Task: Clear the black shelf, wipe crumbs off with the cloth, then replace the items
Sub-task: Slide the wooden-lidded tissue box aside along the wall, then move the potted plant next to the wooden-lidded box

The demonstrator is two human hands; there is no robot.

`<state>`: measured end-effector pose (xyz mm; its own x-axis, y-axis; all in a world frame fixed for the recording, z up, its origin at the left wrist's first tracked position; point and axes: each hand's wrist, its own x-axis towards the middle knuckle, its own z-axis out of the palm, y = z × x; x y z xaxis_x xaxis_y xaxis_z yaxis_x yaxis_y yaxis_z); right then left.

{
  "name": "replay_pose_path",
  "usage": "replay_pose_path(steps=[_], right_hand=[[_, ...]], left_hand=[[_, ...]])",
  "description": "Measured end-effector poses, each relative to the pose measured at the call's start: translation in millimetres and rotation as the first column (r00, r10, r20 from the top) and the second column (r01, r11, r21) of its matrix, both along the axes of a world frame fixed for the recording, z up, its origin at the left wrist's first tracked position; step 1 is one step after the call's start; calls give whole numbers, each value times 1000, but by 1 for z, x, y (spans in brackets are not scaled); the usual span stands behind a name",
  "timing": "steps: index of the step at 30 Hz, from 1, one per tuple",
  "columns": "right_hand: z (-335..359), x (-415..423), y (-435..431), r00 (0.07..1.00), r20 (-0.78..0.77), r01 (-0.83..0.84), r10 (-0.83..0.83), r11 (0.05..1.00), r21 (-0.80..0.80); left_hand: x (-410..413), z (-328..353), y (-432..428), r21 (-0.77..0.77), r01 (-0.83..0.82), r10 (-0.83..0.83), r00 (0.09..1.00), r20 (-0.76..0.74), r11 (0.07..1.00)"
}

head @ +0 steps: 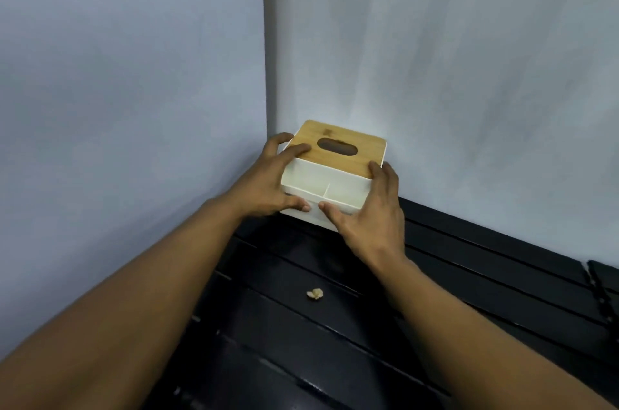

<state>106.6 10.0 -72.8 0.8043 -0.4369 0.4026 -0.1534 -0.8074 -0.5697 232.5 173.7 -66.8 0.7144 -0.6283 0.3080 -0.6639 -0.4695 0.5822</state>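
A white tissue box (pixel 321 180) with a bamboo lid and an oval slot sits in the far left corner of the black slatted shelf (pixel 469 272), against the white walls. Its open front compartments hold nothing that I can see. My left hand (pixel 268 181) grips the box's left side, fingers over the lid edge and thumb on the front. On the right side, my right hand (pixel 371 208) clasps the box, thumb on the front wall. A pale crumb (pixel 315 293) lies on a slat nearer to me, between my forearms.
White walls meet in a corner just behind the box. The shelf runs toward the right, where a dark bracket or joint (pixel 599 289) with screws shows at the edge of view. The cloth is not in view.
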Motion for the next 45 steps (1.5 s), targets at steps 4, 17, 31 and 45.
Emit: replay_pose_path(steps=[4,17,31,45], right_hand=[[0,10,2,1000,-19,-1,0,999,-41],[6,10,-4,998,-55,-28,27,999,-26],[48,-168,-84,968,166,170,-186,980,106],[-3,-297,-203,790,-85,591,-607,719,366]], left_hand=[[12,-8,3,-33,-13,12,1000,-27,999],[14,2,-2,25,-14,17,992,-124,1000],[-160,57,-120,-83,227,-233,971,-61,970],[-263,-13,-241,173,395,-374,917,-139,902]])
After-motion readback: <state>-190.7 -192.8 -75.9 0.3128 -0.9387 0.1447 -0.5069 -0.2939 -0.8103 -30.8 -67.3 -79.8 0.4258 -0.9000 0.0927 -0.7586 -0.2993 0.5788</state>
